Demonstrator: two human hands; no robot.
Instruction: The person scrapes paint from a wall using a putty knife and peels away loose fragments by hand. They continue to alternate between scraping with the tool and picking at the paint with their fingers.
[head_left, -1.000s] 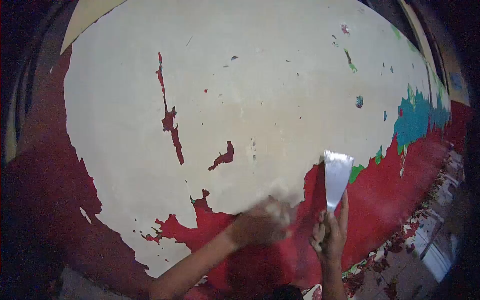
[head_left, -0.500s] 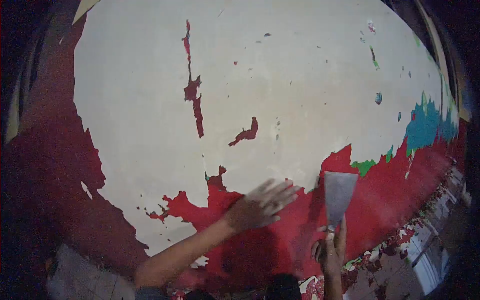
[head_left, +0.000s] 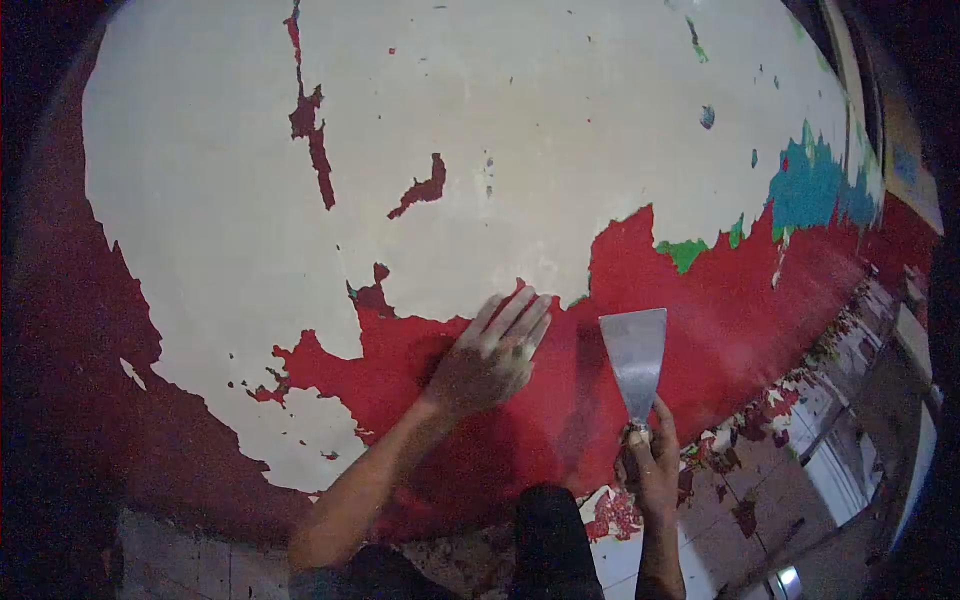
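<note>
Up close, the left hand [head_left: 487,360] lay flat on the red paint [head_left: 560,390] of the wall [head_left: 560,130], fingers [head_left: 515,315] spread and holding nothing. Just beside it, the right hand [head_left: 650,465] was wrapped around the scraper [head_left: 634,360] handle, blade up against the red. Paint flakes [head_left: 770,420] littered the floor below the wall.

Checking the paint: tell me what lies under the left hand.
The left hand lies flat on red paint of the wall; the patch beneath the palm is covered.
</note>
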